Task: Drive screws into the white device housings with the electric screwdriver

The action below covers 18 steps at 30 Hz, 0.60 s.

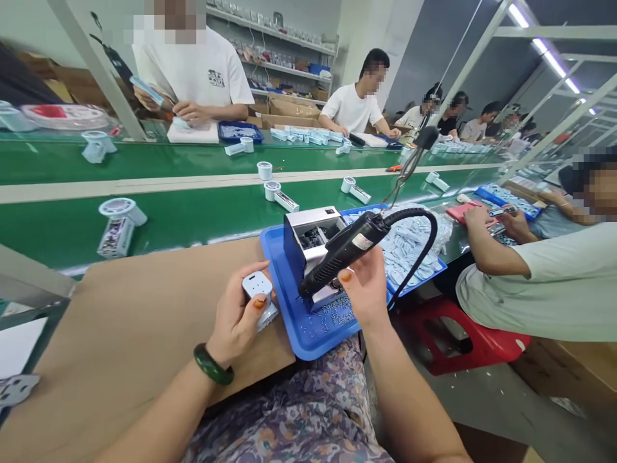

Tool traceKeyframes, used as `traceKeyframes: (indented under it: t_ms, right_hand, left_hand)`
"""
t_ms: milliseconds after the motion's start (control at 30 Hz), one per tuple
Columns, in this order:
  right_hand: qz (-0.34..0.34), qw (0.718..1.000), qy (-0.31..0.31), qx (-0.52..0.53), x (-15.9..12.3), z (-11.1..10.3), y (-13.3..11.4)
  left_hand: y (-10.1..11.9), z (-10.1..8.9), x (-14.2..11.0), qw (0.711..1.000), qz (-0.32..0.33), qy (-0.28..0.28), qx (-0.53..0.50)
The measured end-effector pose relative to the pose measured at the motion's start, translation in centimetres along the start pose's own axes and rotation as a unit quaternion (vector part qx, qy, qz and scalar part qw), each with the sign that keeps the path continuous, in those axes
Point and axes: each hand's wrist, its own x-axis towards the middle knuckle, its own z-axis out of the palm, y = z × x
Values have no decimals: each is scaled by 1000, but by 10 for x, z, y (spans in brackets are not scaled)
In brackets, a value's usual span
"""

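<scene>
My left hand (241,315) is closed around a small pale blue plastic housing (258,285), rounded at the corners, with small holes in its face. Its thumb presses on the near side, above the cardboard. Against my right hand (369,289) lies a black electric screwdriver (344,252), tilted with its tip down to the left. The fingers pass behind the tool and are partly hidden. Below and behind the screwdriver stands a screw feeder (313,222) in a blue tray (282,276), where many loose screws (337,313) are scattered.
Cardboard (159,302) covers the bench at left. Beyond runs a green conveyor (207,218) carrying pale blue assemblies (118,225). A second tray of pale blue parts (409,247) is at right. A black cable (431,244) loops beside my right hand. Co-workers sit opposite and at right, near a red stool (448,334).
</scene>
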Motion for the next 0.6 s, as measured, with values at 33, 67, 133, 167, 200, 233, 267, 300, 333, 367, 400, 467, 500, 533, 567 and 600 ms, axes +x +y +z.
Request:
traceKeyframes:
  t_ms: [33, 67, 133, 167, 200, 233, 267, 300, 333, 367, 400, 467, 500, 533, 567, 600]
  right_hand:
    - [29, 996, -75, 29, 12, 2, 0]
    - [53, 987, -143, 56, 21, 4, 0]
    - [73, 968, -213, 109, 26, 8, -3]
    - [75, 964, -215, 138, 23, 7, -6]
    - [80, 961, -202, 169, 18, 4, -10]
    - [88, 959, -181, 199, 11, -1, -15]
    - [100, 958, -154, 220, 4, -7, -20]
    - [110, 959, -126, 229, -2, -14, -27]
    - [114, 962, -99, 227, -6, -21, -33]
    - [106, 967, -74, 218, -8, -27, -39]
    - [87, 973, -52, 205, -8, -31, -45]
    - [37, 983, -18, 181, -2, -35, -53]
    - [16, 985, -6, 172, 3, -33, -55]
    - [-1, 986, 5, 166, 9, -31, -57]
    - [-15, 987, 12, 162, 15, -27, -57]
    - [-26, 987, 15, 160, 20, -22, -57]
  left_hand:
    - [0, 1, 3, 999, 22, -11, -27]
    - [-1, 2, 6, 997, 49, -23, -56]
    - [-2, 2, 10, 991, 78, -36, -104]
    - [-3, 2, 10, 989, 77, -40, -118]
    - [-3, 2, 10, 989, 69, -41, -125]
    - [-3, 1, 9, 990, 58, -38, -124]
    - [-3, 1, 8, 992, 48, -29, -115]
    - [-3, 0, 7, 994, 37, -19, -99]
    - [-2, 0, 6, 997, 24, -9, -77]
    - [0, 0, 5, 999, 8, -2, -54]
    - [1, 1, 4, 999, -11, 0, -38]
    - [4, 3, 3, 998, -43, -4, -36]
    - [4, 5, 3, 998, -50, -3, -46]
    - [3, 7, 3, 997, -49, 2, -58]
    - [3, 9, 3, 997, -42, 8, -66]
    - [1, 10, 3, 997, -30, 15, -67]
